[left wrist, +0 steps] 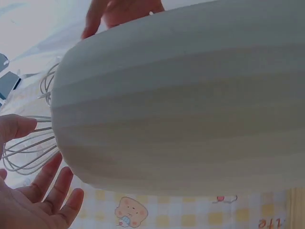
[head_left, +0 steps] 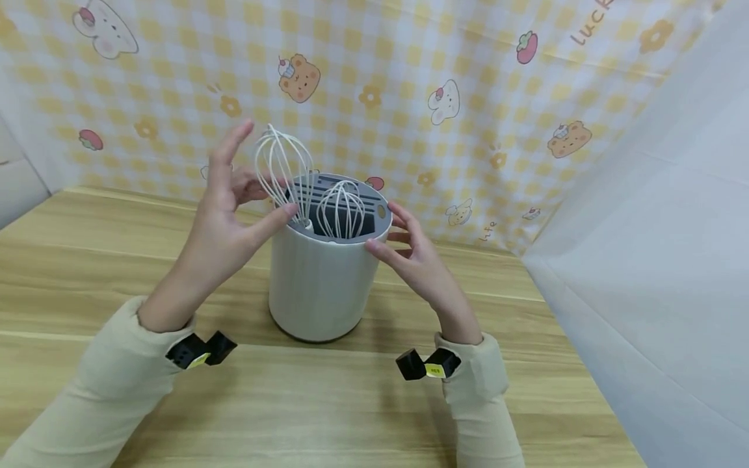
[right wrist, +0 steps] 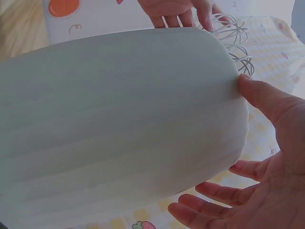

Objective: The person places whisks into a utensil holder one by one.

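A white cylindrical utensil holder [head_left: 322,286] with a grey slotted top [head_left: 335,180] stands upright on the wooden table. A large wire whisk [head_left: 281,156] leans out of its left side, and a smaller wire whisk [head_left: 344,207] sits beside it. My left hand [head_left: 225,211] is spread around the large whisk, thumb at its lower wires and index finger raised. In the left wrist view, that thumb [left wrist: 21,127] overlaps the wires. At the right rim is my right hand [head_left: 418,260], its thumb [right wrist: 255,90] touching the edge and its other fingers extended along the side.
Behind the holder hangs a yellow checked cloth [head_left: 374,130] with cartoon prints. White sheeting [head_left: 655,260] borders the table [head_left: 292,403] on the right. Small black devices [head_left: 201,350] are strapped to both sleeves.
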`<state>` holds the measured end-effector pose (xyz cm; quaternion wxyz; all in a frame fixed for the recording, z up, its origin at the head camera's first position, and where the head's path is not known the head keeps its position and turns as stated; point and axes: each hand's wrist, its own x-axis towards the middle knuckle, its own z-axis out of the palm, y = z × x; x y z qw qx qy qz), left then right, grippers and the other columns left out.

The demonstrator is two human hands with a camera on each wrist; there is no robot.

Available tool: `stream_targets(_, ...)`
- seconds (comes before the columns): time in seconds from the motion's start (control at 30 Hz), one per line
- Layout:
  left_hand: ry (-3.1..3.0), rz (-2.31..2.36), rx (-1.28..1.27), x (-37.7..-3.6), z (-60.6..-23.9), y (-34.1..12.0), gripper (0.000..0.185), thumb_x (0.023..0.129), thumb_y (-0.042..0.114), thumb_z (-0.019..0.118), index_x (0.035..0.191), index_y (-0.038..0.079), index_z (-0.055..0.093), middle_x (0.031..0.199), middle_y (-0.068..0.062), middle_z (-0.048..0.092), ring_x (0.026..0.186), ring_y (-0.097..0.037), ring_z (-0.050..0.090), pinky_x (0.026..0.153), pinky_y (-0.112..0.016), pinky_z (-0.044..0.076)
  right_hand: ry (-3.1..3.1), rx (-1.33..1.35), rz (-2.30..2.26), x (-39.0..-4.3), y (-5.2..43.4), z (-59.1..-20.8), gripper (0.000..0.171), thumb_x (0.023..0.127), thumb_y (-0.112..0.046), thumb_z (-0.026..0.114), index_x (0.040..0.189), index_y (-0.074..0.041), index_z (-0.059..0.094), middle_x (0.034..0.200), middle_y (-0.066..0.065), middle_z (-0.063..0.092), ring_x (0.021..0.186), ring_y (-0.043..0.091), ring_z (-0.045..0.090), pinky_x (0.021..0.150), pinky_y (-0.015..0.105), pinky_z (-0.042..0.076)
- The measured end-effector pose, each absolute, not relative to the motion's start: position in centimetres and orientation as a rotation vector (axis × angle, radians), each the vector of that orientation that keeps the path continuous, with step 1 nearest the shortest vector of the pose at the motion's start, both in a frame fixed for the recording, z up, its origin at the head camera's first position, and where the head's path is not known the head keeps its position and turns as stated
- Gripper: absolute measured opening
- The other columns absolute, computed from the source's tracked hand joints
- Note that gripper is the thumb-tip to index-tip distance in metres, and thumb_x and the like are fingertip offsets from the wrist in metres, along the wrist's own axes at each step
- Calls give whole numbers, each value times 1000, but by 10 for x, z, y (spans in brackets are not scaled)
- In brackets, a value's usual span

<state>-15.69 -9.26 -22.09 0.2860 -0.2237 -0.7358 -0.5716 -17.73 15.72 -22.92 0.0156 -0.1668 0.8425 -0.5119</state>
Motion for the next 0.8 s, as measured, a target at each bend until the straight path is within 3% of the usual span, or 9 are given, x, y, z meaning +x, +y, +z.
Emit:
stream_targets(0.1,-2029,-1363,-611,-159,-223,-93,80,80,2,70,145,28,30,101,-11,63,97,-22,58,96,-35,42,2619,-514,-1598,-177,156,-229,71,88,-29,64,146,-26,24,143,4,35,122,22,45,96,43,46)
stream_targets(0.27,-2105,-1192,-635,-161,-227,-94,62,83,13,68,138,27,43,123,-8,58,107,-25,53,96,-51,37,2623,-521,-1585,-178,156,-230,71,88,-30,64,146,-26,24,143,5,35,122,23,45,97,43,46)
stream_targets(0.33,-2119,-1152,-623,-161,-229,-95,53,85,18,66,134,26,49,126,-7,56,111,-25,50,95,-52,36,2627,-527,-1577,-178,156,-230,70,88,-30,63,146,-25,24,143,5,35,122,23,45,97,43,46)
stream_targets(0.43,-2116,-1119,-605,-161,-231,-96,42,87,22,64,128,25,57,116,-10,59,112,-24,48,94,-51,33,2629,-528,-1573,-178,156,-230,70,89,-29,63,146,-26,23,144,5,34,122,22,45,97,42,46)
stream_targets(0.8,-2145,-1145,-621,-158,-230,-100,40,92,23,58,132,24,54,121,-11,55,116,-26,47,96,-53,36,2637,-539,-1564,-176,159,-231,69,89,-29,62,146,-26,24,144,6,33,122,24,44,97,43,46)
